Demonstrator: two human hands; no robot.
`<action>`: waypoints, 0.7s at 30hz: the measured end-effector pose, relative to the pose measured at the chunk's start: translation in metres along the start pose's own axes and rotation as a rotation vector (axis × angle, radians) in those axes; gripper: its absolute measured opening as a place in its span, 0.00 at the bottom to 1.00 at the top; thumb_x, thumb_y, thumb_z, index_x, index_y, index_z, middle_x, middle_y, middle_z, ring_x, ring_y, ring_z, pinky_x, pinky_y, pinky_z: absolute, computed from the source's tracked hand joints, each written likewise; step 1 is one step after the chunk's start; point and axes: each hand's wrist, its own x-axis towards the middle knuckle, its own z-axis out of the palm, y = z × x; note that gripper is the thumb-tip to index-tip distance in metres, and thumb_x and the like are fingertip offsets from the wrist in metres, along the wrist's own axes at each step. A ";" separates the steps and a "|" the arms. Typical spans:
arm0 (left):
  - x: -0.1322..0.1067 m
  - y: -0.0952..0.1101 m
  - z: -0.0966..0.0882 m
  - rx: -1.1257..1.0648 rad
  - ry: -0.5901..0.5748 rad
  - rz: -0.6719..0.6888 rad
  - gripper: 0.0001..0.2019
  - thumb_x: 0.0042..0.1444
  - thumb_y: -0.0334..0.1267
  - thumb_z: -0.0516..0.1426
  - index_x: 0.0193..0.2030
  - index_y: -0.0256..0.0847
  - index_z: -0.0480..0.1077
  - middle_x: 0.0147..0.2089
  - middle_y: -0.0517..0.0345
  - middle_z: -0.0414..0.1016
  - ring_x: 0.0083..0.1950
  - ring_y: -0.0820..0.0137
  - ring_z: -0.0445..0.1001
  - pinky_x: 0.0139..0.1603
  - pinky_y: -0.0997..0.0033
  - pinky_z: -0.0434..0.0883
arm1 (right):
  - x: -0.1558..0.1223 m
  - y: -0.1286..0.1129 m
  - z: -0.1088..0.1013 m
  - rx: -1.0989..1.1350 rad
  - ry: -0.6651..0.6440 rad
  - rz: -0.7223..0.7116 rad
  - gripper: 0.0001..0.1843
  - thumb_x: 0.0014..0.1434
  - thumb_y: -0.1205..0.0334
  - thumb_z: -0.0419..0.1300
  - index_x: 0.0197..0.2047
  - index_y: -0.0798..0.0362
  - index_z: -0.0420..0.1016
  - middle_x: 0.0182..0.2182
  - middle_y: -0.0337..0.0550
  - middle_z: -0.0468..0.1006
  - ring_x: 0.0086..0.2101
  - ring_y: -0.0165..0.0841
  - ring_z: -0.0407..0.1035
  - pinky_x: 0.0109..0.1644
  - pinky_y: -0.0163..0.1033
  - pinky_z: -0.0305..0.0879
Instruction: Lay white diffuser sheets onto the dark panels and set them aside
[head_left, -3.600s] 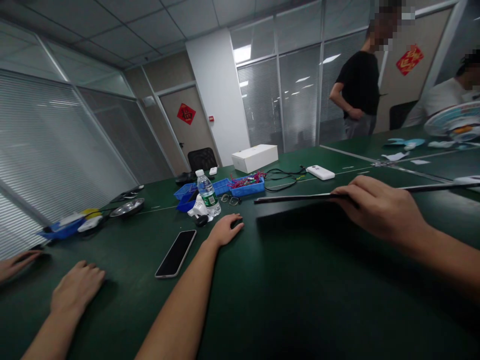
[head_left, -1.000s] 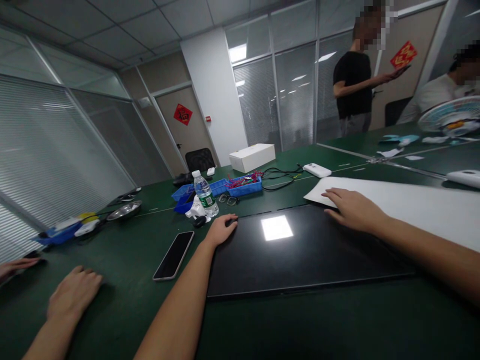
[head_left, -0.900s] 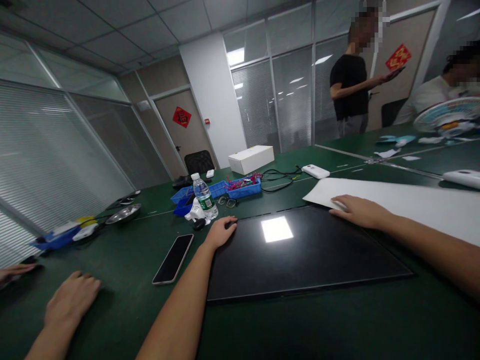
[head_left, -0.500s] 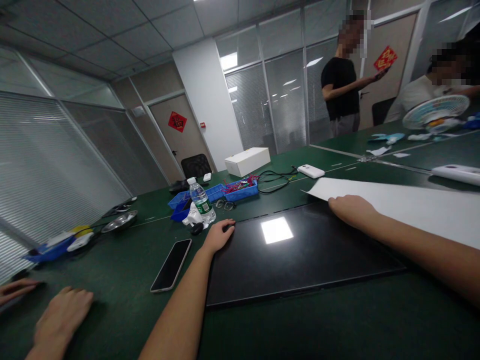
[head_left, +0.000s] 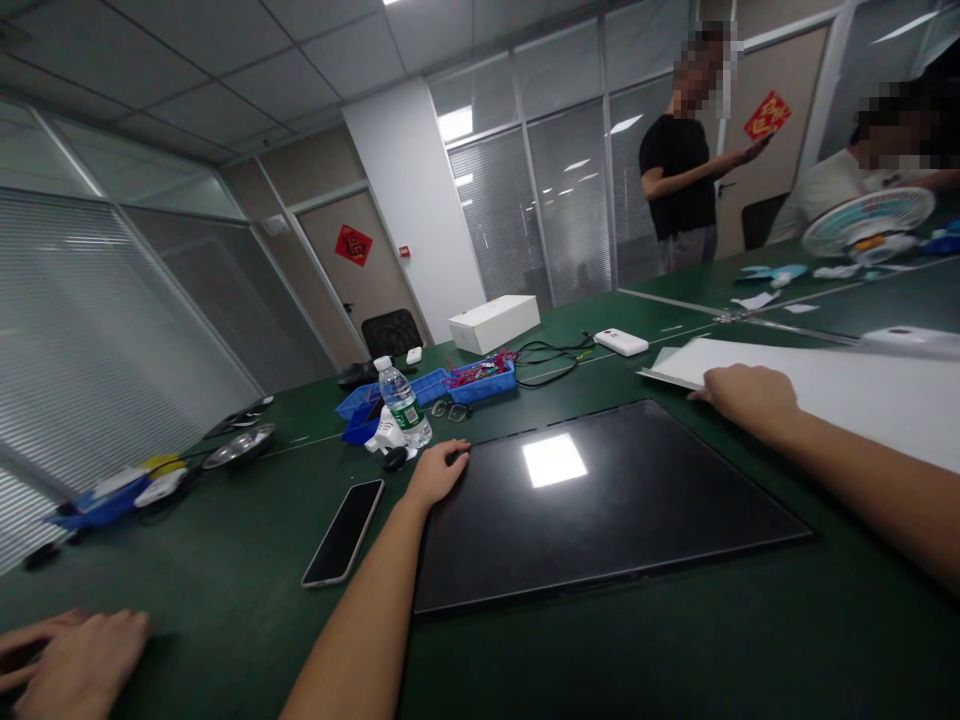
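Observation:
A flat black screen panel (head_left: 600, 530) lies on the green table, a ceiling light mirrored in its glossy face. My left hand (head_left: 439, 472) rests on its far left corner, thumb and forefinger apart, the other fingers partly hidden. To the right of the panel, my right hand (head_left: 750, 393) is closed on the near edge of a white sheet (head_left: 870, 395). A thin layered edge shows at the sheet's left end, and its right part runs out of view. Beside my left forearm lies a phone (head_left: 343, 532) with a dark screen.
Beyond the panel stand a water bottle (head_left: 405, 405), blue trays (head_left: 484, 382) with wires, glasses (head_left: 451, 410) and a white box (head_left: 495, 323). A metal bowl (head_left: 240, 447) lies left. Another person's hands (head_left: 86, 655) rest at lower left. A person (head_left: 679, 185) stands across the table.
My right hand has moved right with the white sheet, away from the panel, uncovering its far right corner. My left hand stays put. The other person's hands at lower left have drawn nearer together.

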 end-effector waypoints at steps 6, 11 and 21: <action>0.001 0.008 -0.003 0.118 0.024 0.063 0.16 0.63 0.43 0.55 0.50 0.46 0.82 0.53 0.54 0.83 0.58 0.58 0.77 0.64 0.55 0.70 | -0.011 -0.003 -0.018 -0.003 0.064 -0.039 0.35 0.70 0.38 0.44 0.42 0.59 0.80 0.40 0.68 0.78 0.39 0.48 0.74 0.37 0.47 0.55; 0.000 0.015 -0.005 0.160 0.034 0.046 0.15 0.63 0.42 0.56 0.49 0.46 0.83 0.50 0.52 0.83 0.54 0.57 0.77 0.62 0.54 0.70 | -0.044 -0.053 -0.041 -0.021 0.149 -0.247 0.28 0.72 0.48 0.42 0.43 0.57 0.78 0.41 0.64 0.79 0.35 0.44 0.73 0.39 0.45 0.57; 0.004 0.028 0.005 0.207 0.069 0.005 0.16 0.63 0.40 0.55 0.49 0.44 0.83 0.47 0.49 0.81 0.51 0.57 0.77 0.59 0.55 0.71 | -0.173 -0.154 -0.037 0.229 0.074 -1.124 0.25 0.68 0.42 0.51 0.43 0.53 0.80 0.37 0.50 0.81 0.39 0.38 0.74 0.46 0.42 0.65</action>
